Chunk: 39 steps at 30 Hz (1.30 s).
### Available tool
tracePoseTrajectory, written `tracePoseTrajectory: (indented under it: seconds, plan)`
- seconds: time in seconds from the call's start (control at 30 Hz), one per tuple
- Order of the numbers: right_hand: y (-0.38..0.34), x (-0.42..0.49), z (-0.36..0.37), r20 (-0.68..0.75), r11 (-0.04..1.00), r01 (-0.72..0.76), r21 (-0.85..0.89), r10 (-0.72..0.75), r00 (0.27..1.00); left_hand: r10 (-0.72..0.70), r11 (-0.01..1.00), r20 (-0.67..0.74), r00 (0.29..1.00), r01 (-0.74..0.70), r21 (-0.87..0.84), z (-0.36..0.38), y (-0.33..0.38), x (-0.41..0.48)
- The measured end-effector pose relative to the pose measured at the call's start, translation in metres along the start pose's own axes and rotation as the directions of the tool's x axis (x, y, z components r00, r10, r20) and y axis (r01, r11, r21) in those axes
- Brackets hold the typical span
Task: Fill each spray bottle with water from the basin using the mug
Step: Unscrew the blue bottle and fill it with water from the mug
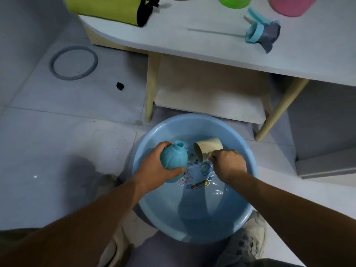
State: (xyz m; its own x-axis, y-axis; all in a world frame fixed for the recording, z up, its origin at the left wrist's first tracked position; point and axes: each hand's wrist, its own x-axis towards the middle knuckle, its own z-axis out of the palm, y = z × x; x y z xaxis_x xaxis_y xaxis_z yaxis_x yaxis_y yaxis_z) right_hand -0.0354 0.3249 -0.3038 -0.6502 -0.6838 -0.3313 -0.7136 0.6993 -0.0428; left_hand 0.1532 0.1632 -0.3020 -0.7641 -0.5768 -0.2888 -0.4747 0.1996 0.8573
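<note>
Here, over the basin [194,120], the left hand [154,168] wraps the uncapped bottle [174,160], neck toward 1 o'clock, while the right hand [228,164] grips the tipped mug [207,149] at its 3 o'clock; scooping seems underway, pouring into the narrow neck next.

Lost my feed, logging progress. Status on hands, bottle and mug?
Left hand grips uncapped blue bottle over basin. Right hand holds mug, tipped toward bottle mouth. Nothing between them.
</note>
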Motion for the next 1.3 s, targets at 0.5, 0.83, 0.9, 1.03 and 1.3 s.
tracePoseTrajectory:
  seconds: [0.5,0.83,0.9,1.03,1.3]
  plan:
    - [-0.024,0.005,0.028,0.019,0.983,0.127,-0.130,-0.125,0.992,-0.018,1.000,-0.003,1.000,0.018,0.000,-0.004,-0.007,-0.001]
    - [0.004,-0.004,0.005,0.239,0.779,-0.094,0.621,-0.074,0.968,-0.017,1.000,0.005,1.000,0.017,-0.008,-0.011,-0.007,-0.008]
    - [0.012,-0.008,0.001,0.256,0.630,-0.169,0.758,-0.048,0.966,-0.011,1.000,-0.002,1.000,0.011,0.000,-0.012,-0.006,-0.010]
    - [0.022,-0.017,-0.017,0.293,0.397,-0.245,0.885,-0.064,0.954,-0.008,1.000,-0.011,1.000,0.008,0.005,-0.013,-0.002,-0.013]
    - [0.040,-0.035,-0.083,0.181,0.340,-0.141,0.930,-0.089,0.979,0.025,0.999,-0.009,1.000,-0.025,0.023,-0.006,0.023,-0.015]
